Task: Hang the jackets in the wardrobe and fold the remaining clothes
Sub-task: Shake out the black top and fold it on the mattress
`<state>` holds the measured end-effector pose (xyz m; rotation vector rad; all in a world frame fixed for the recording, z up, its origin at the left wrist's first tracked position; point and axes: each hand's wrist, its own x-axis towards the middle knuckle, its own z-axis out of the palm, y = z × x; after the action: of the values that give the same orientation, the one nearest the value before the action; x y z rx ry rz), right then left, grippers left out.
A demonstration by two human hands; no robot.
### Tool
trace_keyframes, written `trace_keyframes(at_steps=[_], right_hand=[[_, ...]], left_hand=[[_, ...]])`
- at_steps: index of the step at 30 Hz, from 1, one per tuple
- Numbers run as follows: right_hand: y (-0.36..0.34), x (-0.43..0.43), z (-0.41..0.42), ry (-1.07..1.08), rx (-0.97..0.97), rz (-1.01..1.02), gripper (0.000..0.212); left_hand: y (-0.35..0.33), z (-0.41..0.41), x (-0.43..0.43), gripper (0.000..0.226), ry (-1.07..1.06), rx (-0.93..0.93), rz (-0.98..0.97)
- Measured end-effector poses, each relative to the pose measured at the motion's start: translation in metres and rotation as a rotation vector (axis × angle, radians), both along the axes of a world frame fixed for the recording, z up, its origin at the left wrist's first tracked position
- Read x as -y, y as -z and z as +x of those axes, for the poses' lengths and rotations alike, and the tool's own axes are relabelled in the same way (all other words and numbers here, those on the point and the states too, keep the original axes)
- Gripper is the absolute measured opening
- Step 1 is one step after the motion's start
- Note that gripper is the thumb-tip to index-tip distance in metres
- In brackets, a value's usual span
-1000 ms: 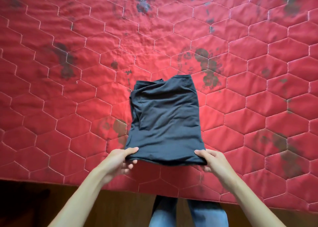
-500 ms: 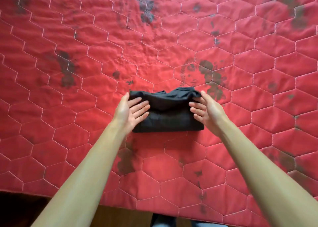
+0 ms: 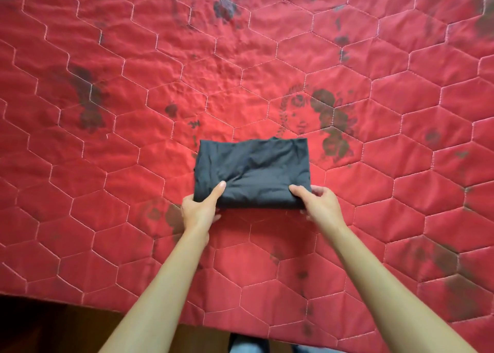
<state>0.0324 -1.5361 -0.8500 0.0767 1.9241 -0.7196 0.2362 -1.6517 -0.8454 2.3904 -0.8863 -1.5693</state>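
Two hands meet at the near edge of a folded black garment (image 3: 252,173). The left hand (image 3: 199,208) grips the near left corner, with its thumb flat on top of the cloth and its fingers tucked under the edge, mostly hidden. The right hand (image 3: 322,204) grips the near right corner in the same way, thumb pressed on top and fingers curled below the fold, where only their tips show. I cannot tell whether that near edge is lifted off the surface or rests on it.

The garment is a compact rectangle, wider than it is deep. Its top is creased and its layers show along the left side. It lies on a bed, on a red quilted bedspread (image 3: 133,165) stitched in pale hexagons, roughly in the middle of what can be seen.

Faded dark floral prints (image 3: 331,117) are scattered over the quilt. One large cluster sits just beyond the garment's far right corner, and a smaller patch lies beside the left wrist. The rest are well apart, towards the far side and the right.

The bed's near edge runs across the bottom. Below it are a dark wooden floor (image 3: 66,323) on the left and the person's blue jeans (image 3: 246,346) at the centre.

Both bare forearms reach up from the bottom over that edge, nearly straight, and converge on the garment.
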Motion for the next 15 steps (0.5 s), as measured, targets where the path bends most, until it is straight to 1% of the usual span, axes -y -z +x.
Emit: trace_keyframes(at_steps=[1, 2, 3, 4, 6, 7, 8, 9, 10, 11, 13, 15], right_hand=[[-0.006, 0.004, -0.004, 0.052, 0.097, -0.029, 0.038], [-0.016, 0.009, -0.007, 0.093, 0.191, -0.052, 0.024], [-0.027, 0.013, -0.009, 0.136, 0.276, -0.081, 0.016], [-0.037, 0.017, -0.009, 0.153, 0.331, -0.113, 0.015], [-0.061, 0.026, -0.003, 0.13, 0.376, -0.186, 0.03], [-0.075, 0.031, 0.003, 0.127, 0.382, -0.219, 0.029], [-0.092, 0.035, 0.009, 0.112, 0.377, -0.249, 0.023], [-0.11, 0.039, 0.016, 0.081, 0.368, -0.278, 0.018], [-0.129, 0.042, 0.023, 0.04, 0.345, -0.298, 0.02], [-0.148, 0.045, 0.027, 0.007, 0.309, -0.307, 0.026], [-0.187, 0.05, 0.032, -0.043, 0.252, -0.335, 0.039], [-0.231, 0.054, 0.033, -0.093, 0.213, -0.353, 0.037]], left_hand=[[-0.001, 0.0, 0.003, 0.063, -0.086, -0.079, 0.032], [-0.004, 0.0, 0.006, 0.056, -0.172, -0.141, 0.066], [-0.012, -0.001, 0.008, 0.055, -0.254, -0.208, 0.104], [-0.02, -0.002, 0.008, 0.056, -0.315, -0.269, 0.149], [-0.039, -0.006, 0.0, 0.061, -0.332, -0.351, 0.254], [-0.049, -0.009, -0.008, 0.064, -0.289, -0.367, 0.319], [-0.063, -0.013, -0.016, 0.067, -0.244, -0.408, 0.382], [-0.076, -0.018, -0.023, 0.07, -0.227, -0.486, 0.444], [-0.092, -0.025, -0.029, 0.071, -0.251, -0.598, 0.499], [-0.109, -0.031, -0.032, 0.071, -0.305, -0.705, 0.533], [-0.146, -0.04, -0.031, 0.069, -0.447, -0.833, 0.526], [-0.188, -0.046, -0.024, 0.058, -0.541, -0.897, 0.454]])
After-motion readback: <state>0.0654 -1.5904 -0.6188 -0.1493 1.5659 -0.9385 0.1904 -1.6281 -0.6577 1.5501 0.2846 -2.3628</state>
